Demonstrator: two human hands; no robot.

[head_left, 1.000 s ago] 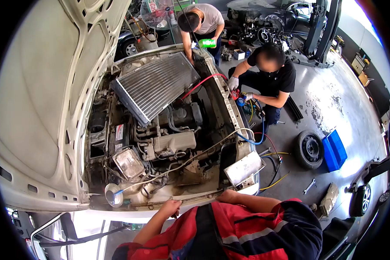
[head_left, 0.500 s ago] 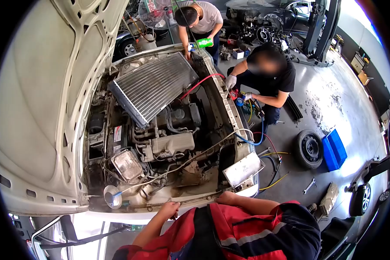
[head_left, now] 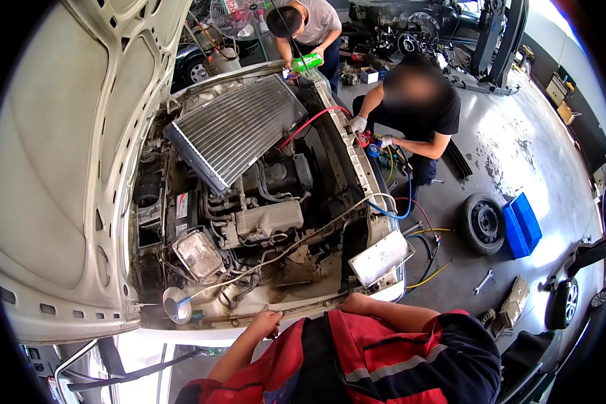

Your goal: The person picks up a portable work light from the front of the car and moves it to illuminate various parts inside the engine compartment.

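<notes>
My left hand (head_left: 268, 324) rests at the near edge of the car's engine bay, its fingers curled; whatever they may hold is hidden. To its right, my right hand (head_left: 354, 304) leans on the same front edge (head_left: 296, 312), back of the hand up and fingers tucked out of sight. Beyond both hands lies the engine (head_left: 269, 219), with a thin pale hose (head_left: 303, 246) running across it. A metal box-like part (head_left: 382, 258) sits on the body edge just past my right hand. A round shiny disc (head_left: 177, 306) lies to the left of my left hand.
A radiator (head_left: 239, 128) lies across the far engine bay under the raised hood (head_left: 47, 168). One person (head_left: 313, 27) holds a green container (head_left: 308, 62); another (head_left: 421, 128) crouches with gauges (head_left: 372, 147). A wheel (head_left: 483, 225), blue bin (head_left: 522, 225) and wrench (head_left: 483, 281) are on the floor.
The view has shifted slightly. My hands stay at the car's edge. The far person's green container has tilted and moved a little to the left.
</notes>
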